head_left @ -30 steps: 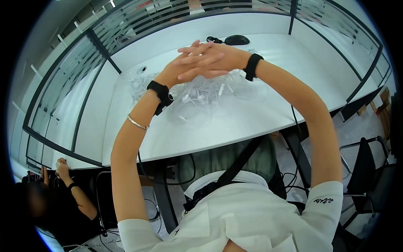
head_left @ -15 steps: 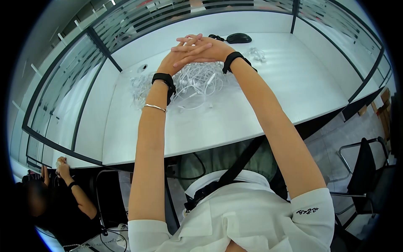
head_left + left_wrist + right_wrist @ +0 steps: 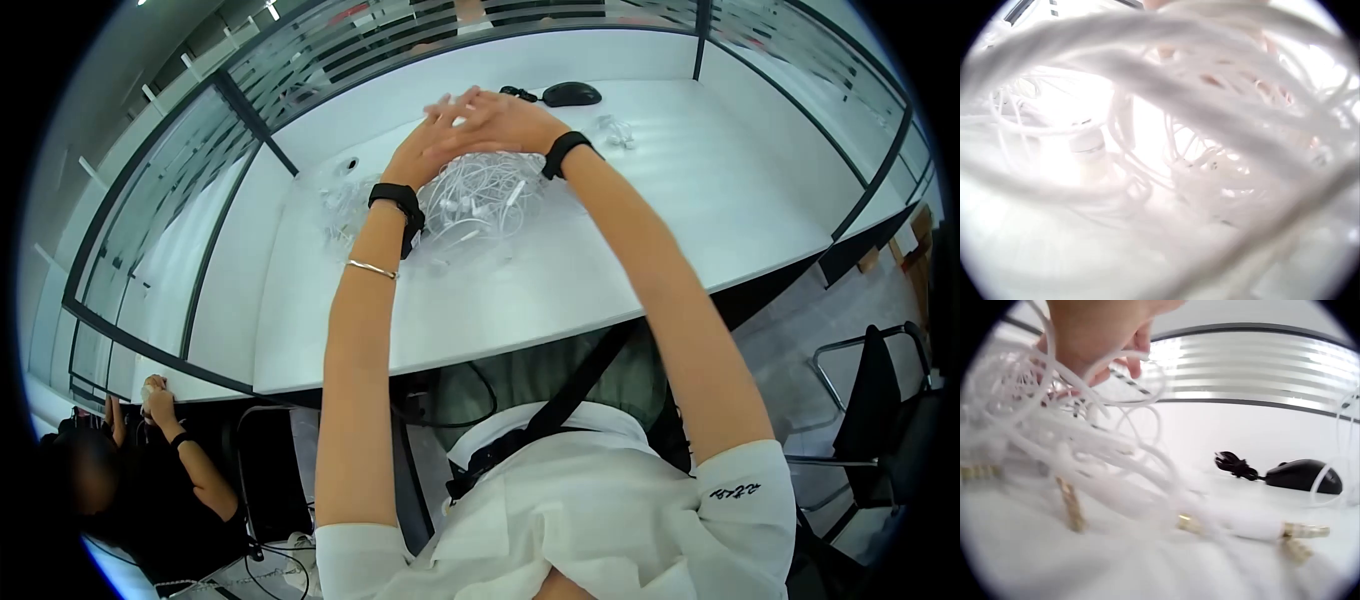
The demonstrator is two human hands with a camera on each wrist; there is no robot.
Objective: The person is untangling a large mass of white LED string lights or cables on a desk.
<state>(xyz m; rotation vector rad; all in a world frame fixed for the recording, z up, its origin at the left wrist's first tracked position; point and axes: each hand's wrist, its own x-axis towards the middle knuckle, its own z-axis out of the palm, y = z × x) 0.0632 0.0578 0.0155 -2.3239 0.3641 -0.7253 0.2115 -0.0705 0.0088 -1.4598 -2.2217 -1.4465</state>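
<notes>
Both arms reach out over the desk, and the left hand (image 3: 413,156) and right hand (image 3: 522,122) have their fingers interlaced, mostly extended across each other. Just beneath them lies a tangled pile of white earphone cables (image 3: 480,205). The left wrist view is filled by blurred white cables (image 3: 1166,94), with bits of skin behind them. In the right wrist view the right hand (image 3: 1097,334) shows above the cables, near loops and gold-tipped plugs (image 3: 1071,505). Neither hand visibly grips a cable.
A black mouse (image 3: 572,94) with a bundled cord sits at the desk's back, near a small cable bundle (image 3: 615,132). Partitions surround the white desk (image 3: 740,205). Another person (image 3: 150,500) sits at lower left; a black chair (image 3: 872,420) stands at right.
The arms have straightened and drawn closer together, and the interlaced hands have moved slightly away from the body. More of the cable pile and the small bundle at right show.
</notes>
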